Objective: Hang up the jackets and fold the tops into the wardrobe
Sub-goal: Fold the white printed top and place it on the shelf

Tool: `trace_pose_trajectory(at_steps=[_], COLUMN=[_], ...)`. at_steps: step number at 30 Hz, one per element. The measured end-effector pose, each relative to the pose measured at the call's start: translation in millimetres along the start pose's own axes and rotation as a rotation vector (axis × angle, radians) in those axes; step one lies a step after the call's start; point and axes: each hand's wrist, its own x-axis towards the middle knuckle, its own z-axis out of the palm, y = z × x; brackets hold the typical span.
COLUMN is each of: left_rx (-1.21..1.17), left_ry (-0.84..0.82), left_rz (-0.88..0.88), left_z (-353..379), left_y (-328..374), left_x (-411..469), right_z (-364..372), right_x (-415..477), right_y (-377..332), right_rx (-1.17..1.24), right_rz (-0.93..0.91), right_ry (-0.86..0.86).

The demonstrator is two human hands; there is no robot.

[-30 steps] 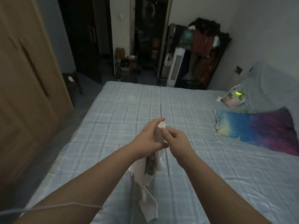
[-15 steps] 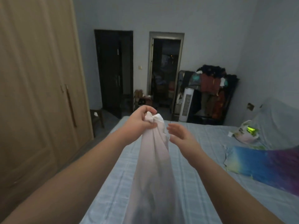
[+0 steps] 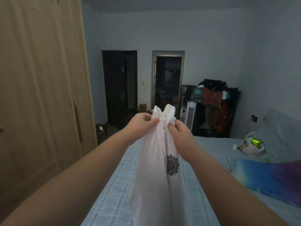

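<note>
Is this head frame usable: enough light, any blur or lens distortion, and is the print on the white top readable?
Head view: dim bluish light, no glare; the white top, gripped by the left hand and right hand, is brightest, its dark print soft and unreadable. Head view: wide-angle bending bows the wardrobe at the left edge; the doorway beyond is nearly black.

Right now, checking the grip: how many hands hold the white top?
2. The left hand pinches the white top at its upper left; the right hand, at its upper right.
</note>
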Motion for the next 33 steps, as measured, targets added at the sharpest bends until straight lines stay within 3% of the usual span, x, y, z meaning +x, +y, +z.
trace_pose_trajectory(at_steps=[5,9,12,16,22,27,33], left_rx=[-0.06,-0.242,-0.156,-0.129,0.272,0.429,0.554], left_ry=[0.078,0.155,0.142,-0.018,-0.161,0.0,0.208], left_rz=[-0.116,-0.178,-0.167,-0.121,0.021,0.059,0.124], left_z=[-4,-25,-39,-73,-128,-170,-209], left_y=[-9,-8,-8,-14,-4,-5,-31], left_x=[-5,-7,-11,-20,-42,-58,-74], right_z=[-9,-30,-44,-49,-38,-33,-31], right_x=[-5,4,1,-7,-17,-34,-66], right_y=[-7,-13,-20,-36,-64,-81,-94], right_rx=[-0.041,-0.01,0.071,0.09,-0.283,-0.458,-0.652], right_rz=[-0.085,0.024,0.076,0.027,-0.116,-0.209,-0.173], right_ry=[0.072,0.082,0.037,0.029,0.094,0.216,0.139])
